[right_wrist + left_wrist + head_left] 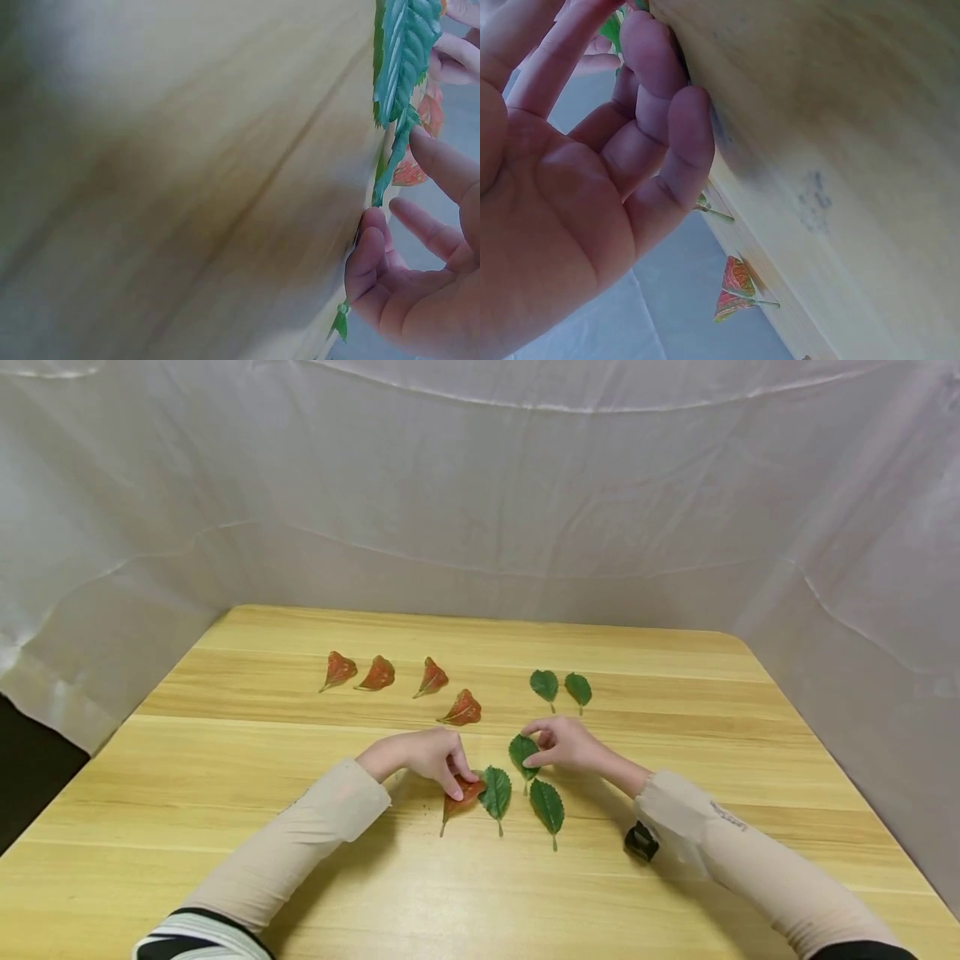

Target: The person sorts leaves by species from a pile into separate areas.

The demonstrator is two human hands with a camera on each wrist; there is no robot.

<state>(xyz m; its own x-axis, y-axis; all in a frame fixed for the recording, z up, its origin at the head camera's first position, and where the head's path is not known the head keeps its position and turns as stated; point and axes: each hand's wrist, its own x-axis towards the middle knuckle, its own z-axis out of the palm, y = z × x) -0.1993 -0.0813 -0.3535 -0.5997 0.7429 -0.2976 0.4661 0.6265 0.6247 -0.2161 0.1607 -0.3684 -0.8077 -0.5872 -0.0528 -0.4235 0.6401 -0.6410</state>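
My left hand (432, 755) pinches a red leaf (453, 807) between thumb and fingers, low over the wooden table. Right beside that leaf, a green leaf (496, 792) lies with its edge against the red one. My right hand (567, 746) has thumb and forefinger at opposite edges of another green leaf (518, 752); its remaining fingers are curled in. Below this lies a third green leaf (547, 806), stem toward me. In the right wrist view, the thumb meets the edge of the held leaf (391, 161). The left wrist view hides most of the pinched red leaf.
Toward the back left of the table (225, 860) lie several red leaves (377, 673), one of them (462, 708) nearer the hands. Two green leaves (543, 684) lie back right. A small black object (641, 842) is at the right wrist. Pale curtains (480, 502) enclose the table.
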